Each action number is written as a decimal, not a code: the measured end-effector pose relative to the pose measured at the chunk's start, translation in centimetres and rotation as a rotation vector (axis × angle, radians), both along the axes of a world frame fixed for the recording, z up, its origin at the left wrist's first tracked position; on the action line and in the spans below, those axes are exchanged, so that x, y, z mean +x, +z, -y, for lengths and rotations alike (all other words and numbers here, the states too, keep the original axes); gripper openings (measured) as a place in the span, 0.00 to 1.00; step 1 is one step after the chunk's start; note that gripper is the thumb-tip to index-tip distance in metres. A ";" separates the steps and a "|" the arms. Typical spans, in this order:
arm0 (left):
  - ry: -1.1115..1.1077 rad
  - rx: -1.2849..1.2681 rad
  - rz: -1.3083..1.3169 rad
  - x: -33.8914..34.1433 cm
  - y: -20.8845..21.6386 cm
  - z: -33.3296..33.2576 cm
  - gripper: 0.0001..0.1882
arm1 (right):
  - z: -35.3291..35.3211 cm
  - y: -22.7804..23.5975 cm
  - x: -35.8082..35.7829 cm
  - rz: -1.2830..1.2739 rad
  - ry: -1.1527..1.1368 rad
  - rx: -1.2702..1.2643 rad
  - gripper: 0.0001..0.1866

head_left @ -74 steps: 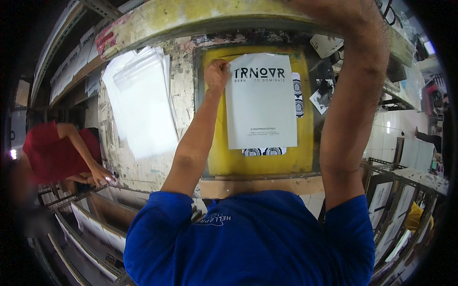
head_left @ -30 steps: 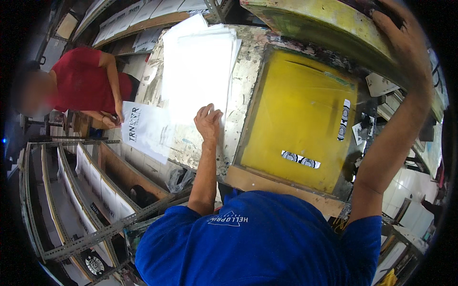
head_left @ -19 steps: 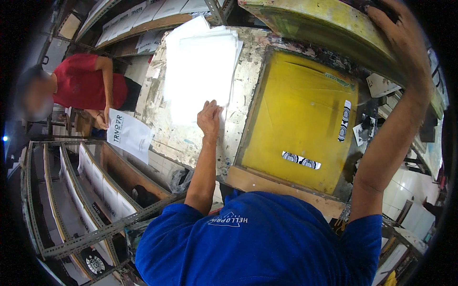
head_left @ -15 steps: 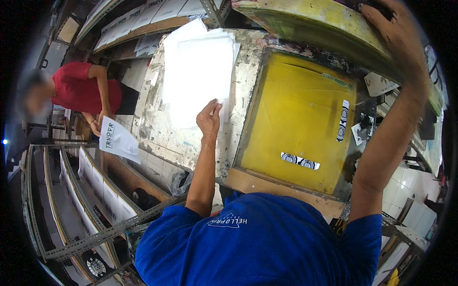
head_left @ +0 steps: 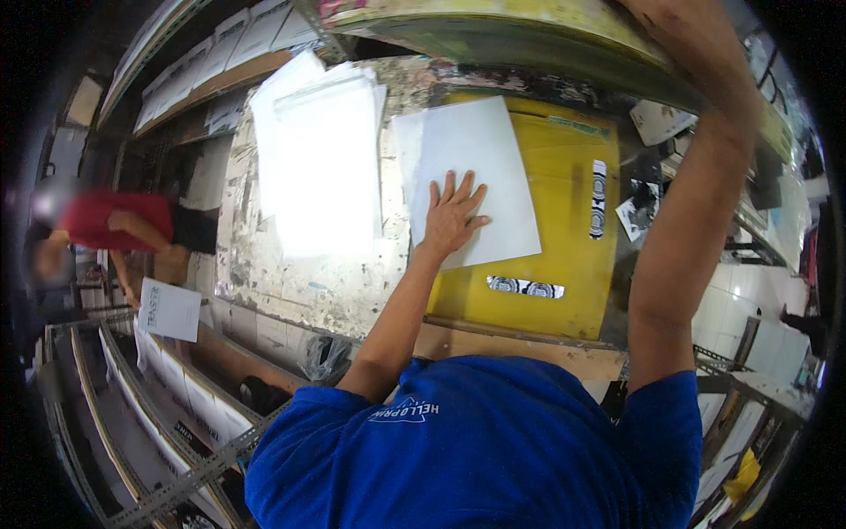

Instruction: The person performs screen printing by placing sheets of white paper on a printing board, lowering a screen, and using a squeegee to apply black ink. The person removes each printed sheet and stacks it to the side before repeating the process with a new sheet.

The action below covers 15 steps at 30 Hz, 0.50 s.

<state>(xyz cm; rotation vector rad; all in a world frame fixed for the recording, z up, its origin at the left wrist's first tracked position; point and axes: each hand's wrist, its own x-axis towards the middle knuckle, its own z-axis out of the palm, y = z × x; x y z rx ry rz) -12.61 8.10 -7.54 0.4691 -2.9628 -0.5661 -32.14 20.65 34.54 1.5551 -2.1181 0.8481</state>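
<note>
Sheets [head_left: 319, 167] lie stacked left of the yellow board [head_left: 555, 212]; one white sheet [head_left: 476, 141] straddles the board's left edge, tilted, beneath a left hand [head_left: 456, 214] spread flat, clasping nothing.
The palm covers the sheet's lower middle; a sideways drag could skew it against the board's patterned strips [head_left: 526, 287]. Beyond the board's far right corner, the right hand's [head_left: 677, 22] grip cannot be told; a slip there might drop the stained frame [head_left: 511, 42].

Floor [head_left: 736, 284]: white tiles are laid.
Lower-left rack [head_left: 211, 453]: perforated metal bars are used.
Desk [head_left: 344, 295]: its pale surface is stained.
</note>
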 end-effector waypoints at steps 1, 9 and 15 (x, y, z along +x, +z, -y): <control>-0.033 0.000 -0.014 -1.5 -0.2 -0.5 0.37 | 0.0 0.2 -0.1 -0.002 0.014 0.008 0.19; -0.268 0.032 -0.074 -7.6 -0.2 -6.7 0.36 | 1.2 -1.3 -5.7 -0.010 0.159 -0.116 0.19; -0.288 0.070 -0.078 -6.4 0.0 -8.4 0.35 | -0.4 1.1 -3.1 0.145 0.232 0.044 0.20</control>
